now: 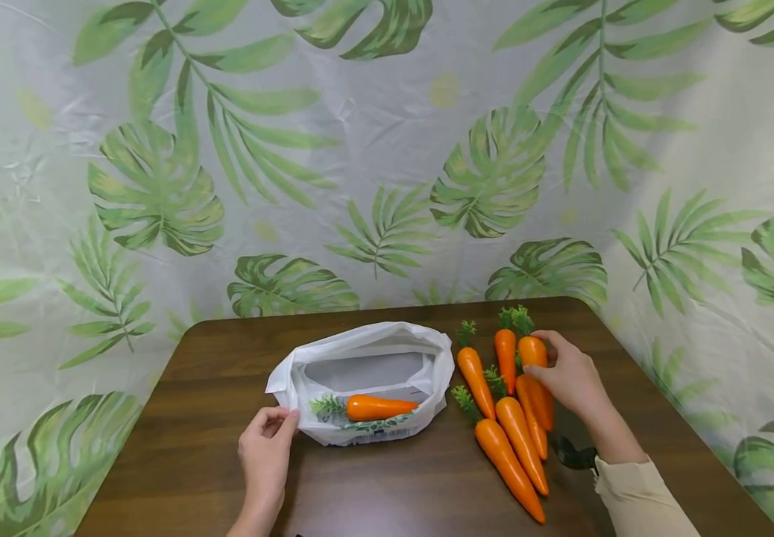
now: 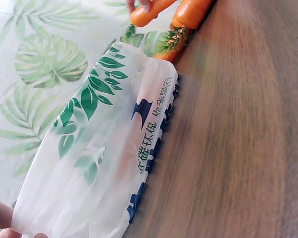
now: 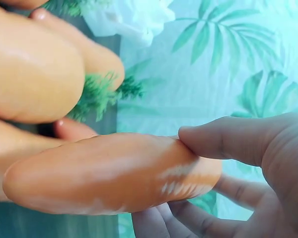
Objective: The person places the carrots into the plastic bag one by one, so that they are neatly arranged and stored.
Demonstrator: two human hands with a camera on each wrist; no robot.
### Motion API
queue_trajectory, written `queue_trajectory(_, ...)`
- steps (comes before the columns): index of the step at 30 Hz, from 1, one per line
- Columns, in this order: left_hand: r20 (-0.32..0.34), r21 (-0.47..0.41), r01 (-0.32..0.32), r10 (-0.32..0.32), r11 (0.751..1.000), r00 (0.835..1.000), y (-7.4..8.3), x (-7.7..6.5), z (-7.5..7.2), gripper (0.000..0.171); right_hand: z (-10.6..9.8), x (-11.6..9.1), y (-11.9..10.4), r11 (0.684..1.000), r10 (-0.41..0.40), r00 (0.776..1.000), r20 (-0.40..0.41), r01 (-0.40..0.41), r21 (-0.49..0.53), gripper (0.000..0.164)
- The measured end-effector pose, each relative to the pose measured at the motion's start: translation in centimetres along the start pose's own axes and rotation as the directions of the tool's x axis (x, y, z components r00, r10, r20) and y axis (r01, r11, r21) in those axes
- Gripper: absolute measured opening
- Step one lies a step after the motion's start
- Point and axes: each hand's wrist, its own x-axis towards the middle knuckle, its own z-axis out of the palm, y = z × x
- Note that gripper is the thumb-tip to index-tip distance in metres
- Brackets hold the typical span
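A white plastic bag (image 1: 284,378) with green leaf prints lies on the table, its mouth held wide. One orange carrot (image 1: 383,407) with a green top lies inside it. My left hand (image 1: 265,453) pinches the bag's near left edge between thumb and fingers. On the right, my right hand (image 1: 571,377) grips a carrot (image 3: 104,173) near its thick leafy end, thumb on one side and fingers on the other. That carrot overlaps others in the pile in the head view. Several more carrots (image 1: 509,470) lie just right of the bag, mostly with tips toward me.
The dark wooden table (image 1: 387,492) has its back edge close to a hanging leaf-patterned sheet (image 1: 387,149). A black strap (image 1: 573,455) shows at the right wrist beside the light sleeve (image 1: 642,496). The carrot pile sits close against the bag's right side.
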Motion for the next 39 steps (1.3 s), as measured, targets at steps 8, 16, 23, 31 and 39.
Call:
queue_trajectory(8,-0.004,-0.009,0.010,-0.010,1.000,1.000,-0.2,0.1,0.0,0.018,0.4,0.5,-1.8,0.999,-0.041,0.999,-0.001,0.041,-0.004,0.063)
queue_trajectory(16,-0.001,-0.003,0.015,-0.015,1.000,1.000,-0.5,0.4,-0.1,0.018,0.8,0.9,-3.5,0.998,-0.067,0.998,0.001,0.067,0.013,0.063)
queue_trajectory(23,0.022,0.015,0.021,-0.021,1.000,1.000,-0.5,0.5,-0.2,0.017,1.4,1.0,-5.0,0.997,-0.080,0.997,0.017,0.079,0.024,0.065)
queue_trajectory(31,-0.001,0.003,0.009,-0.009,1.000,1.000,-0.3,0.2,-0.1,0.018,2.2,1.4,-6.7,0.994,-0.106,0.994,0.027,0.106,0.023,0.065)
queue_trajectory(39,-0.004,-0.004,-0.017,0.017,1.000,1.000,-0.2,0.2,0.0,0.018,2.8,1.7,-8.8,0.989,-0.146,0.989,0.027,0.145,0.029,0.065)
